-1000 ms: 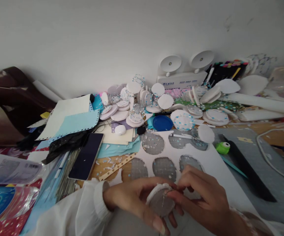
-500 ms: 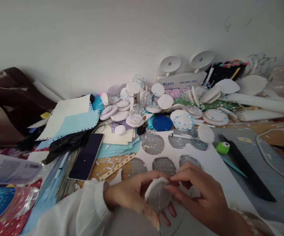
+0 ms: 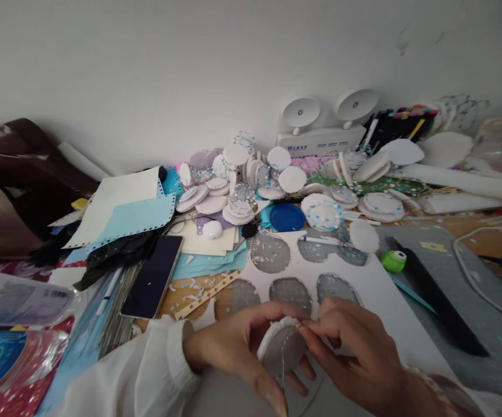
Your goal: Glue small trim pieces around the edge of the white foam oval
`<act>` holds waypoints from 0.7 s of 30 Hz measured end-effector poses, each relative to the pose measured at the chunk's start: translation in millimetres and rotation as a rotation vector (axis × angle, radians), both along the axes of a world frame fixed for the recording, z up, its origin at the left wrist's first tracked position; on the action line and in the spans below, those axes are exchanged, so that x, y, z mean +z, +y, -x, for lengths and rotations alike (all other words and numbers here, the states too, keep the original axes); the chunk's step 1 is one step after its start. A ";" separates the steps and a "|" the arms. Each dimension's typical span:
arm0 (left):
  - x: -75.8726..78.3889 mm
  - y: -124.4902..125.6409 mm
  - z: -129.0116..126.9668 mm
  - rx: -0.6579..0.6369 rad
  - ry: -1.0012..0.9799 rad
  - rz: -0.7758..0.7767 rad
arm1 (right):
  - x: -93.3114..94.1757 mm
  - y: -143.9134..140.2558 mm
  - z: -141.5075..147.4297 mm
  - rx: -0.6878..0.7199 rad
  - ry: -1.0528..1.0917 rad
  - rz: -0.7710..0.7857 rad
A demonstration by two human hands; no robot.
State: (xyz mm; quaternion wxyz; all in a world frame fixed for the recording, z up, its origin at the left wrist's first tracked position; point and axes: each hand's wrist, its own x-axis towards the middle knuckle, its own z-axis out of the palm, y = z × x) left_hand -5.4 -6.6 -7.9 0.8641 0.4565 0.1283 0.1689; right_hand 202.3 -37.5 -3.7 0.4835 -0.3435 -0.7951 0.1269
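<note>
My left hand (image 3: 242,341) is wrapped round the edge of a small white disc (image 3: 279,347) with a thick, bumpy rim. A thin pale string (image 3: 284,362) runs down the disc's face to my left thumb. At the disc's upper right edge, the fingertips of my right hand (image 3: 350,341) are pinched together, touching the rim. What lies between those fingertips is too small to make out, perhaps the string's end. Beneath both hands lies a white sheet (image 3: 389,313) with several round holes cut in it.
Behind the sheet is a heap of white discs (image 3: 237,211), some with blue-dotted strings, beside a blue round lid (image 3: 287,218). A phone (image 3: 153,278) lies left. To the right are a green-handled tool (image 3: 393,260), a black strip (image 3: 442,301) and a white cable (image 3: 468,278).
The disc has shifted and turned slightly in my left hand. My right fingertips have moved a little down, staying at its upper right rim.
</note>
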 end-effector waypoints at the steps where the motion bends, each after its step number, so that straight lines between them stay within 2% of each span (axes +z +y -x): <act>1: 0.2 0.2 0.3 0.003 0.012 -0.002 | -0.4 0.2 -0.1 0.003 0.000 0.010; 4: 1.7 2.1 1.2 0.027 0.007 0.032 | 1.1 0.9 -0.7 -0.025 -0.017 0.047; 7: 3.6 5.1 0.9 0.155 -0.062 0.039 | 7.3 1.0 -2.2 -0.157 -0.082 -0.027; 11: 3.2 8.2 -0.2 0.414 -0.109 -0.117 | 19.4 -1.7 -6.0 -0.272 -0.132 -0.171; 15: -0.7 9.2 0.6 0.567 -0.062 -0.296 | 27.3 -5.0 -11.5 -0.304 -0.147 -0.235; 16: -1.8 9.0 0.9 0.592 -0.037 -0.345 | 27.7 -5.3 -12.3 -0.285 -0.131 -0.234; 18: -3.5 8.0 1.1 0.636 -0.009 -0.437 | 26.6 -5.1 -12.0 -0.157 -0.097 -0.180; 21: -4.7 5.9 0.6 0.686 -0.006 -0.523 | 21.1 -4.1 -5.9 0.122 -0.058 0.049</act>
